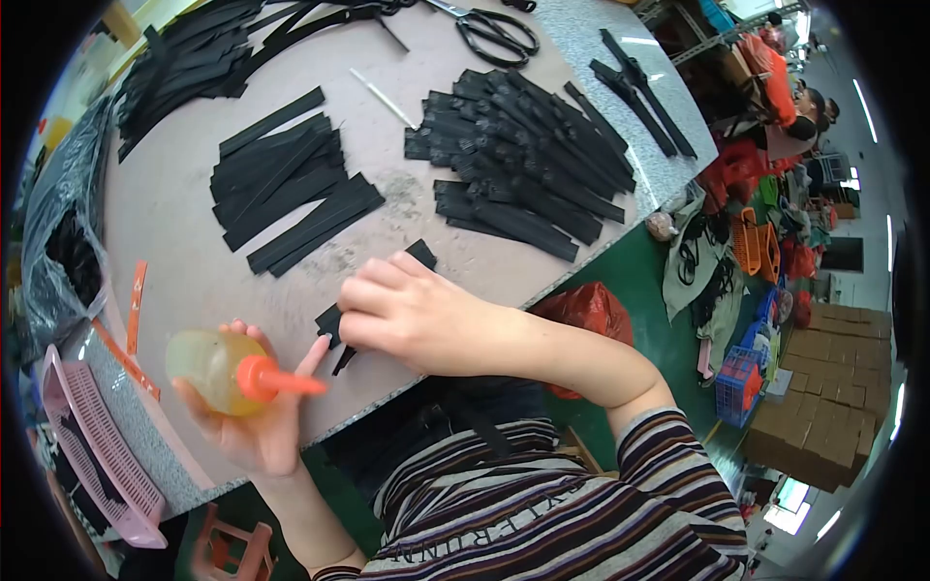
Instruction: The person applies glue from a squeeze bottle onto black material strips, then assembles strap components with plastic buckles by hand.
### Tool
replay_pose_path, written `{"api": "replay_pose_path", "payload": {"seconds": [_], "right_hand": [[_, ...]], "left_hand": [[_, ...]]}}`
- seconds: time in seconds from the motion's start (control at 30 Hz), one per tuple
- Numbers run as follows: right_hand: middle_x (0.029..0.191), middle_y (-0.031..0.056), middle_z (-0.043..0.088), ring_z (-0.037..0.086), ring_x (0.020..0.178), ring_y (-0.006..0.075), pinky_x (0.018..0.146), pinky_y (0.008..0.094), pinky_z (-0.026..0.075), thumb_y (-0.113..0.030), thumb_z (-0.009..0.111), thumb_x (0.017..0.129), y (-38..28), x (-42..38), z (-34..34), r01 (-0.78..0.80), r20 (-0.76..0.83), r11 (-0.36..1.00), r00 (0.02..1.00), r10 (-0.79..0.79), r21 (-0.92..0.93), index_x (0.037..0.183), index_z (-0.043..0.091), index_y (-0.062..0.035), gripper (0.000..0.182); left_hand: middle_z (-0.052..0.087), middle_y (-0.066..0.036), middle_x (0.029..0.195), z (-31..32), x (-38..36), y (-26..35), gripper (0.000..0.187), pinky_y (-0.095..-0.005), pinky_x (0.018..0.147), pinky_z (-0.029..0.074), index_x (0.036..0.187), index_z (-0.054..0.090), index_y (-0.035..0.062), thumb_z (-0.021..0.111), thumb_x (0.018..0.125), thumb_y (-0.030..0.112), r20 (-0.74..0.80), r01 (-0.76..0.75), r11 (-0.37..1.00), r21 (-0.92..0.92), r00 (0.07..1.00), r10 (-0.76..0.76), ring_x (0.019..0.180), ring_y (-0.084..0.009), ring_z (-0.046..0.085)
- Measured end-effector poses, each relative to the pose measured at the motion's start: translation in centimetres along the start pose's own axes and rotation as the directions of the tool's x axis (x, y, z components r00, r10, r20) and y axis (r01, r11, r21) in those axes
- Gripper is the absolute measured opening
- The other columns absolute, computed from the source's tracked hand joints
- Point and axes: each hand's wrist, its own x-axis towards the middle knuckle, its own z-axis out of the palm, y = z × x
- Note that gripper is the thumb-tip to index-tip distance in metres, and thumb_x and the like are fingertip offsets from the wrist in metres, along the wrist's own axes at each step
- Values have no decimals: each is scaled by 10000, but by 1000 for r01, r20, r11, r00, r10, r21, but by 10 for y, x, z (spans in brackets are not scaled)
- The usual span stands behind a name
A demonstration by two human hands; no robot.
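Note:
In my left hand (266, 436) is a clear squeeze bottle (208, 360) of yellowish liquid, its red nozzle pointing right. The fingers wrap round its far side, and one extended finger comes close to a black fabric strip (327, 321). My right hand (417, 315) is closed over that strip, pinching it against or just above the table; the strip's middle is hidden beneath the fingers. A strip end (421, 254) shows beyond the knuckles. Ahead lie a loose group of flat black strips (281, 174) and, to the right, a larger layered pile (523, 145).
Black-handled scissors (496, 37) and a thin white stick (383, 97) lie toward the back. More strips (189, 73) are heaped at the far left. A plastic bag (63, 223) and a pink basket (102, 445) line the left edge. An orange stool (232, 547) stands below.

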Motion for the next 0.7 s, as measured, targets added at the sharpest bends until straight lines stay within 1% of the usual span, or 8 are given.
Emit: {"api": "replay_pose_path", "payload": {"seconds": [0.1, 0.2, 0.23, 0.3, 0.33, 0.47, 0.57, 0.7], "right_hand": [[998, 31, 599, 542, 1108, 230, 911, 365, 395, -135, 645, 829, -5, -14, -4, 80, -147, 996, 985, -85, -41, 918, 625, -112, 95], [852, 14, 661, 616, 845, 213, 832, 347, 454, -44, 717, 837, -2, -30, -52, -92, -264, 934, 946, 190, 344, 900, 664, -94, 97], [856, 33, 689, 630, 762, 158, 724, 303, 507, -2, 727, 842, -4, -40, -79, -346, -284, 868, 845, 454, 357, 936, 692, -68, 120], [866, 9, 689, 618, 774, 59, 694, 218, 505, 4, 707, 906, 16, -58, -117, -489, -288, 584, 552, 782, 648, 960, 678, -18, 65], [852, -8, 673, 606, 769, 54, 703, 202, 499, 2, 702, 924, 28, -70, -129, -531, -283, 575, 532, 798, 622, 957, 669, -12, 49], [877, 28, 667, 618, 790, 75, 708, 235, 494, 28, 696, 901, 7, -67, -103, -507, -71, 648, 755, 652, 568, 967, 652, 4, 83], [911, 73, 634, 621, 861, 214, 760, 311, 488, -25, 723, 826, -3, -41, -37, -257, 26, 871, 962, 271, 419, 956, 639, -38, 155], [980, 41, 592, 586, 995, 203, 850, 333, 440, -156, 647, 831, -4, -31, -7, -67, -19, 991, 998, 65, -117, 915, 618, -94, 108]], "left_hand": [[523, -122, 1459, 1, 5, -4, 646, -803, 1137, -34, 1424, 465, 24, 608, 992, 483, -58, -1, 999, 45, 998, 4, 1432, -307, 424], [544, -128, 1420, 0, 5, -4, 675, -811, 1133, -8, 1408, 472, 1, 609, 984, 508, -26, -2, 999, 34, 1000, 2, 1433, -305, 418], [548, -128, 1416, -2, 4, -3, 674, -801, 1142, 1, 1407, 475, 3, 613, 982, 508, -17, 1, 1000, 26, 1000, 0, 1435, -302, 413], [551, -127, 1413, -5, 1, 0, 676, -778, 1163, 16, 1412, 476, 11, 622, 977, 507, -20, -5, 1000, 15, 1000, 5, 1431, -297, 414], [550, -127, 1413, -9, -1, 1, 678, -764, 1173, 21, 1418, 474, 17, 627, 975, 507, -28, -16, 1000, 10, 999, 16, 1424, -295, 421], [556, -125, 1405, -11, -2, 1, 674, -714, 1208, 13, 1431, 475, 45, 641, 967, 505, -40, -70, 997, -11, 997, 70, 1386, -294, 461], [512, -144, 1468, -4, 3, 0, 635, -727, 1203, 10, 1410, 512, 27, 627, 982, 482, 27, -53, 997, -51, 998, 55, 1418, -275, 435], [528, -140, 1465, 12, 2, -10, 635, -768, 1169, -26, 1402, 536, 48, 611, 979, 516, 35, 20, 999, -29, 999, -19, 1430, -274, 423]]}}
